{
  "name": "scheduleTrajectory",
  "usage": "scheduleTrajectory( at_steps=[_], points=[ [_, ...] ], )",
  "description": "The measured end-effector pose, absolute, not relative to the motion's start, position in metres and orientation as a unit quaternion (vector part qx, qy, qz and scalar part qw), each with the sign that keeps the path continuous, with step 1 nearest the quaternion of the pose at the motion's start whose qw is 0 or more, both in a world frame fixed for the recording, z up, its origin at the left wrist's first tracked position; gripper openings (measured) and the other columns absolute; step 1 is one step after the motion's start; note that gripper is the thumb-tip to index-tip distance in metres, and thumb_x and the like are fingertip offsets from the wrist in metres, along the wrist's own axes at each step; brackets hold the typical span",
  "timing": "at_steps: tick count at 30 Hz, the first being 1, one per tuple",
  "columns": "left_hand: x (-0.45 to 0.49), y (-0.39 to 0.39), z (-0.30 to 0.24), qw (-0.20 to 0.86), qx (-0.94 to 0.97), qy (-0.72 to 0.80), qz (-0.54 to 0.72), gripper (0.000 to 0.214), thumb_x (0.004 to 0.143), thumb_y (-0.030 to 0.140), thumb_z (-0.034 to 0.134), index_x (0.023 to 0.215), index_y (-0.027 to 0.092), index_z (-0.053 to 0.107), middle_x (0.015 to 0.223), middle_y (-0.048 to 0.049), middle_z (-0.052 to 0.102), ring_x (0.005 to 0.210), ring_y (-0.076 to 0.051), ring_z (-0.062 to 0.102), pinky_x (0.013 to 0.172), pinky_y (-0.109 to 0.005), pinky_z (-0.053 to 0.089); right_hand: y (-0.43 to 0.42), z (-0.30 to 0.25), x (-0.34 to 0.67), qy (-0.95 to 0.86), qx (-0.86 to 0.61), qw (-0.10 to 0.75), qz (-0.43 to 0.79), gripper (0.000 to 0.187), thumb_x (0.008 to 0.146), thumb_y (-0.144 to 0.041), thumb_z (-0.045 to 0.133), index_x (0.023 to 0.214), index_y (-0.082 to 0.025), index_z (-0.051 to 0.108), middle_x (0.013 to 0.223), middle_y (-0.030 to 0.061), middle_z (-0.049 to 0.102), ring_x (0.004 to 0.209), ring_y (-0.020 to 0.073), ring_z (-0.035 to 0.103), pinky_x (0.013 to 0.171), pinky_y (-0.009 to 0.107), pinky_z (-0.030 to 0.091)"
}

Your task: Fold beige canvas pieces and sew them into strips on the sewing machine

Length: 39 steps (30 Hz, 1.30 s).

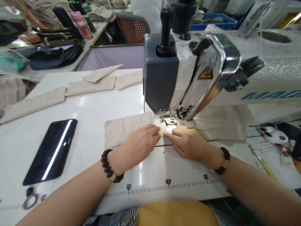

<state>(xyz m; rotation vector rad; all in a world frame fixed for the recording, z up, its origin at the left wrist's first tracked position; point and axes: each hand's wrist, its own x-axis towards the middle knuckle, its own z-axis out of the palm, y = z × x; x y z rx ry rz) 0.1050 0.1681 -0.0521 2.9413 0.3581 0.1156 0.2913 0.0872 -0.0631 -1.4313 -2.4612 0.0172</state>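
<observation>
A beige fabric piece [122, 130] lies flat on the white table [94, 106], running under the presser foot [168, 121] of a grey and white sewing machine [188, 69]. My left hand [138, 142] rests on the fabric with its fingers pressed together, pinching the cloth edge just in front of the foot. My right hand [187, 141] mirrors it from the right, fingertips closed on the same edge, nearly touching the left. Both wrists wear dark bead bracelets.
A black phone [51, 150] lies at the left. Several beige strips [70, 91] lie across the table's far side. More folded beige cloth [223, 122] sits right of the needle. A printed ruler [164, 187] runs along the front edge. Small tools [272, 135] are at far right.
</observation>
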Motion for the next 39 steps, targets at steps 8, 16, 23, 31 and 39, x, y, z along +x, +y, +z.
scheduleTrajectory(
  at_steps=[8,16,23,31,39],
  points=[
    [0.113,0.181,-0.05,0.101,0.982,0.148,0.057,0.019,0.09,0.012,0.042,0.1,0.011,0.058,0.105,-0.0098,0.059,0.099,-0.018,0.055,0.086,-0.034,0.05,0.094,-0.066,0.287,-0.82,-0.554,0.141,-0.018,0.032,0.077,-0.009,0.045,0.106,-0.011,0.059,0.072,0.0047,0.059,0.069,0.0167,0.052,0.058,0.026,0.035],
    [0.118,0.196,-0.058,0.082,0.976,0.176,0.094,0.016,0.086,0.007,0.045,0.094,0.011,0.059,0.097,-0.0085,0.06,0.095,-0.02,0.057,0.082,-0.033,0.051,0.096,-0.069,0.286,-0.813,-0.569,0.12,-0.018,0.033,0.076,-0.009,0.047,0.106,-0.011,0.059,0.076,0.0056,0.06,0.069,0.0173,0.052,0.064,0.027,0.035],
    [0.12,0.201,-0.056,0.095,0.974,0.173,0.11,0.017,0.084,0.004,0.045,0.083,0.013,0.06,0.097,-0.0082,0.059,0.097,-0.019,0.055,0.084,-0.031,0.049,0.095,-0.069,0.286,-0.811,-0.574,0.115,-0.007,0.035,0.076,-0.009,0.047,0.109,-0.01,0.059,0.075,0.0056,0.06,0.07,0.0174,0.052,0.066,0.028,0.035],
    [0.114,0.186,-0.059,0.018,0.971,0.223,0.087,0.014,0.088,0.014,0.045,0.093,0.012,0.058,0.097,-0.0105,0.056,0.091,-0.022,0.053,0.077,-0.037,0.05,0.094,-0.069,0.286,-0.813,-0.565,0.141,0.0,0.036,0.077,-0.008,0.045,0.111,-0.009,0.058,0.079,0.0075,0.061,0.073,0.0188,0.054,0.067,0.029,0.04],
    [0.108,0.196,-0.066,0.029,0.917,0.379,0.117,0.044,0.087,0.025,0.049,0.122,0.0,0.039,0.126,-0.0274,0.041,0.123,-0.034,0.037,0.095,-0.048,0.04,0.088,-0.074,0.293,-0.823,-0.529,0.208,0.018,0.036,0.088,-0.011,0.035,0.12,-0.009,0.053,0.078,0.0067,0.062,0.074,0.0171,0.058,0.066,0.028,0.046]
  ],
)
